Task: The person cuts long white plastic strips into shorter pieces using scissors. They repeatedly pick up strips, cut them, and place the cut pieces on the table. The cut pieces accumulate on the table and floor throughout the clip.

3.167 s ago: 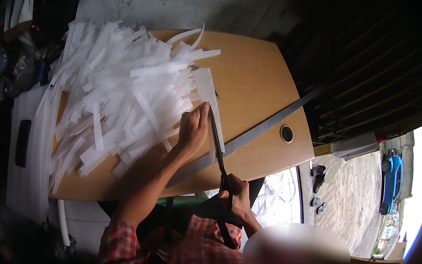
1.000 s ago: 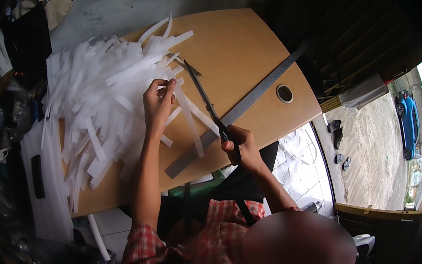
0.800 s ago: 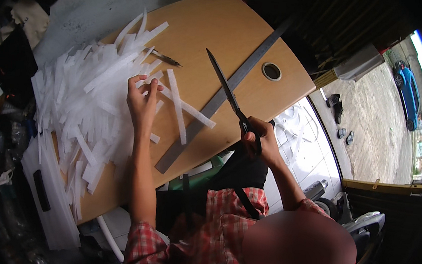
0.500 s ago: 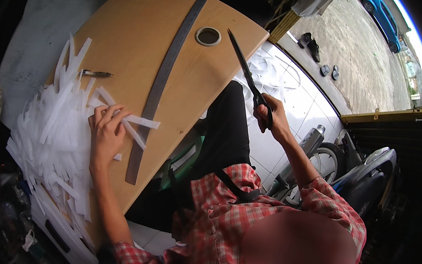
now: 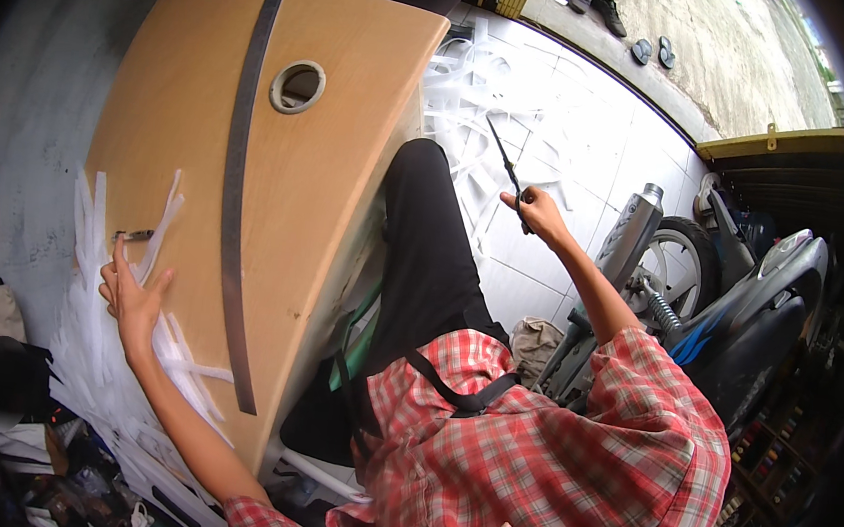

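left hand (image 5: 135, 301) lies flat, fingers spread, pressing on the white cut paper strips (image 5: 99, 336) at the left edge of the light wooden tabletop (image 5: 341, 156). right hand (image 5: 539, 215) is out to the right over the white tiled floor (image 5: 554, 135), its grip closed around the handles of the dark scissors (image 5: 506, 170), blades pointing far. a long dark metal ruler (image 5: 238, 177) runs along the tabletop.

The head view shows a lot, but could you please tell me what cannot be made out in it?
- White strips: pile cut off by the dark left rim, head view.
- Scissors: blades too thin to tell open or closed.
- Right hand: its grip on the handles is too small to read.
- Small metal object near left hand: too small to identify.
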Demonstrator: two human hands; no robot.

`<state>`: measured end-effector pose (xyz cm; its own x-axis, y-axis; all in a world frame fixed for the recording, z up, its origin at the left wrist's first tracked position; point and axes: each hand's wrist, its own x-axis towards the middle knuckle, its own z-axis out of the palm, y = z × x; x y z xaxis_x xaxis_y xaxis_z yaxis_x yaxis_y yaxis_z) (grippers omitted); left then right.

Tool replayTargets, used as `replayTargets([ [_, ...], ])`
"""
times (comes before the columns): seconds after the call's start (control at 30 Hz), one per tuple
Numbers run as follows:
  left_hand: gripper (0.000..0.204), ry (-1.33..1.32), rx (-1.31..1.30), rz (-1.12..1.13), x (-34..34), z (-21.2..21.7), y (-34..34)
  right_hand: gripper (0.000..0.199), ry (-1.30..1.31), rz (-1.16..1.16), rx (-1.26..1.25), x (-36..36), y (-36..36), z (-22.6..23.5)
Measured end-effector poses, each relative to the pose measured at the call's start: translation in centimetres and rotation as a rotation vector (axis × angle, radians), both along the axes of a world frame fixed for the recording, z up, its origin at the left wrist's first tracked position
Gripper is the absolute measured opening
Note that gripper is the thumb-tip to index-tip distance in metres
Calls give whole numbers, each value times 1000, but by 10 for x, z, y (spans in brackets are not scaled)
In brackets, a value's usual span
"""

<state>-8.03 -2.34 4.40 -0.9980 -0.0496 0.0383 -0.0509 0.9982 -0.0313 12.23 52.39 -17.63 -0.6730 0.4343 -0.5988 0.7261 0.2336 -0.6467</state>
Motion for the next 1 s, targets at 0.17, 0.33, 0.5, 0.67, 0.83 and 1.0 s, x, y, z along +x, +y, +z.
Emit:
replayTargets([
  [0.17,61,141,321,-367,-2,14,113,63,-103,-42,-265,-1,12,-96],
  [0.33,52,25,389,-631,23,-19,270,68,-156,15,-238,-14,-1,-164],
  [0.5,55,88,332,-585,20,-36,292,96,-349,354,383,-52,-1,-185],
  [0.67,58,83,269,-604,18,-34,296,97,-504,346,579,-107,17,-200],
  [0.83,62,55,259,-608,17,-35,293,64,-672,394,706,-140,40,-235],
  [1.0,65,19,255,-595,18,-33,293,41,-739,523,806,-152,55,-269],
])
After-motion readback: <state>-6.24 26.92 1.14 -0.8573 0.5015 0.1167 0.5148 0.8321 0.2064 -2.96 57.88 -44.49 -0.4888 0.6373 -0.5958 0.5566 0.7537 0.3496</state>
